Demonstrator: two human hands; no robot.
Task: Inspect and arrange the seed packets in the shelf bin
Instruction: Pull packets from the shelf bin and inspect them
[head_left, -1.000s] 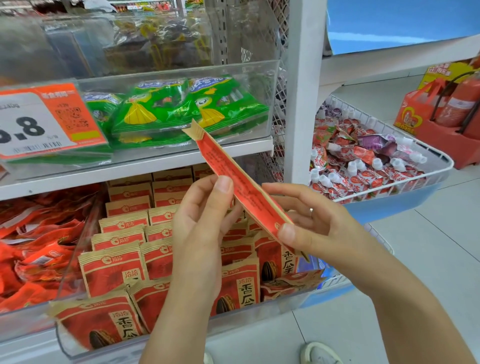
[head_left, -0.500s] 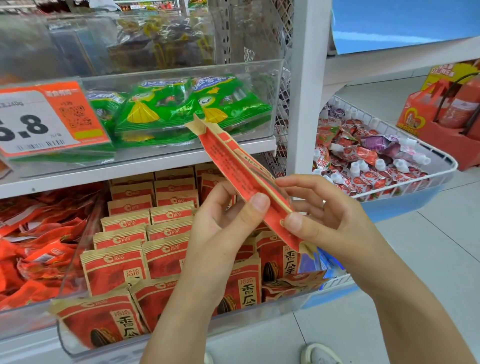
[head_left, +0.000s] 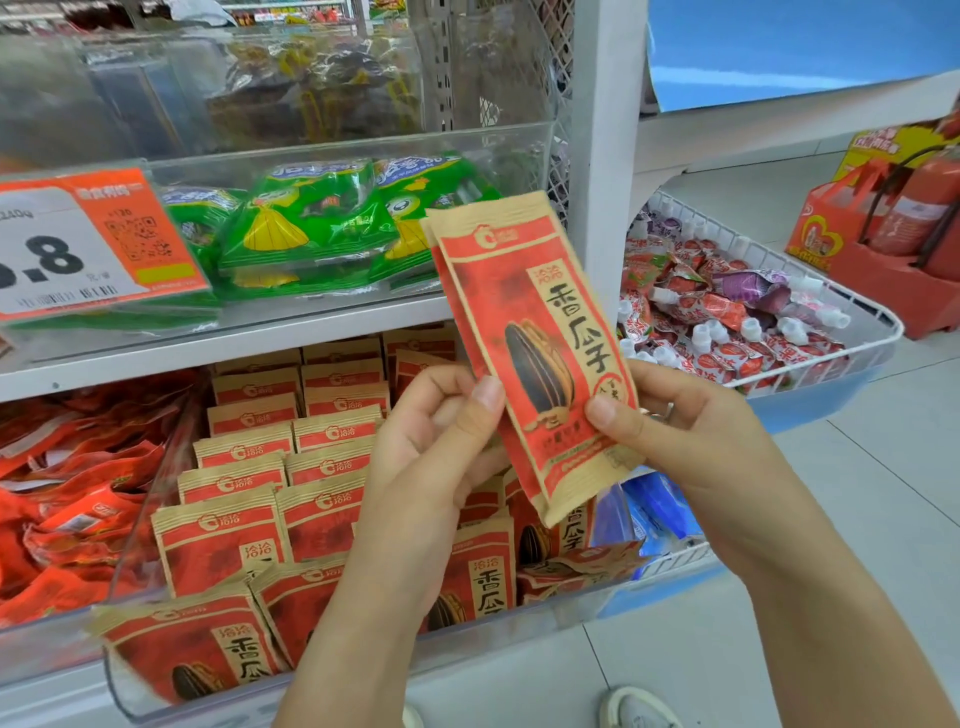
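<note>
- At frame centre, both hands hold sunflower seed packets (head_left: 535, 353) upright, printed face to the camera; a second packet's edge shows behind the first.
- The left hand (head_left: 441, 441) pinches the left edge, the right hand (head_left: 675, 431) the lower right edge.
- Below, the clear shelf bin (head_left: 467, 654) holds rows of matching packets.
- Open floor (head_left: 857, 519) lies at right.

Views: one, head-worn, wide-angle.
Position: at the person's head, standing before the store shelving.
Facing: forward and down, toward the clear shelf bin (head_left: 363, 670) and shelves.
Nearness: close; left hand (head_left: 436, 441) and right hand (head_left: 691, 441) fill mid-frame at arm's reach.
Edges: floor and wire basket (head_left: 878, 338) at right, shoe tip at bottom.
Shared coverage: none, single view.
</note>
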